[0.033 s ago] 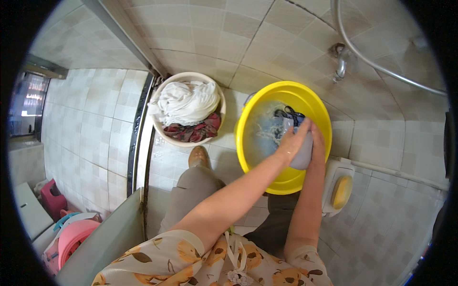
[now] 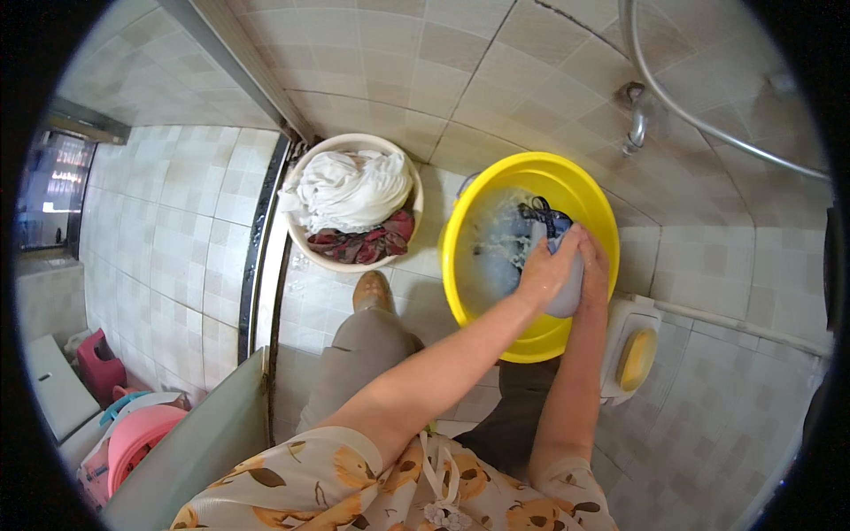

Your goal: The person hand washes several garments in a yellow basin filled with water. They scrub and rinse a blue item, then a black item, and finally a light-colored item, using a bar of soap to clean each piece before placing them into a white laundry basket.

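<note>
Grey-blue cloth (image 2: 564, 301) bunched up, right inside the yellow tub (image 2: 586, 196)!
Left hand (image 2: 544, 270) and right hand (image 2: 597, 261) grip it, pressed close together, beside cloudy water (image 2: 482, 265); leftward, a pale basin (image 2: 418, 190) holds white laundry (image 2: 350, 190).

Two bare hands at 3 o'clock from the center of the view: one left hand (image 2: 544, 270) and one right hand (image 2: 595, 258), with one pale grey item (image 2: 567, 303), kind unclear, between them. One yellow tub (image 2: 583, 196), also at 3 o'clock. At 10 o'clock, one cream basin (image 2: 354, 139) with one white cloth heap (image 2: 354, 188) and one dark red cloth (image 2: 365, 242). One tap (image 2: 636, 126) and one hose (image 2: 655, 87), 2 o'clock. One yellow block (image 2: 636, 359), 4 o'clock. One brown shoe (image 2: 371, 290) and one pink basin (image 2: 133, 435), 8 o'clock.
</note>
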Action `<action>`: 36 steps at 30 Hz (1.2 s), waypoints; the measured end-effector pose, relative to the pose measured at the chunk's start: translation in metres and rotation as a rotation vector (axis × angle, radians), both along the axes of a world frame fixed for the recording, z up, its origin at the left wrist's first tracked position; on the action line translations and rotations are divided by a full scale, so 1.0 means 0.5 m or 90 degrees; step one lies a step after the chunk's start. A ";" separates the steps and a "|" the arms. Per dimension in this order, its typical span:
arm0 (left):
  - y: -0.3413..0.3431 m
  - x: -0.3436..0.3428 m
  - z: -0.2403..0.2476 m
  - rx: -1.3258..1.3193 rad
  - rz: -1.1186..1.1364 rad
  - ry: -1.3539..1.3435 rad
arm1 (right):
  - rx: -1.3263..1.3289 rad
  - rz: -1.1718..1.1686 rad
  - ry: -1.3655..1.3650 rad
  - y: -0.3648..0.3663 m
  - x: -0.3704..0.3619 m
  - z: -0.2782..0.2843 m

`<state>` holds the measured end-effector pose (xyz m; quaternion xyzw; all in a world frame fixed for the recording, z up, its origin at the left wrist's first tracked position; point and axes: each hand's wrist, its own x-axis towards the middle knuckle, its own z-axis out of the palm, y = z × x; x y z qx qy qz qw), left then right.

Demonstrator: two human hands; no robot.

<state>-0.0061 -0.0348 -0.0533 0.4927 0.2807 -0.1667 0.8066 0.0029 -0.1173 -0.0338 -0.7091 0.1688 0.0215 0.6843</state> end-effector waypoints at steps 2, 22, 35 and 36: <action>0.004 -0.001 0.023 0.091 0.021 0.031 | -0.134 -0.021 0.000 -0.006 -0.007 0.005; 0.075 0.009 0.030 -0.269 -0.174 0.122 | -0.143 -0.110 -0.101 0.020 -0.007 0.017; 0.464 0.135 0.169 0.063 -0.128 -0.079 | -0.190 0.044 -0.033 0.042 -0.026 0.026; 0.490 0.139 0.158 0.127 -0.096 -0.113 | -0.192 0.037 -0.035 0.028 -0.026 0.023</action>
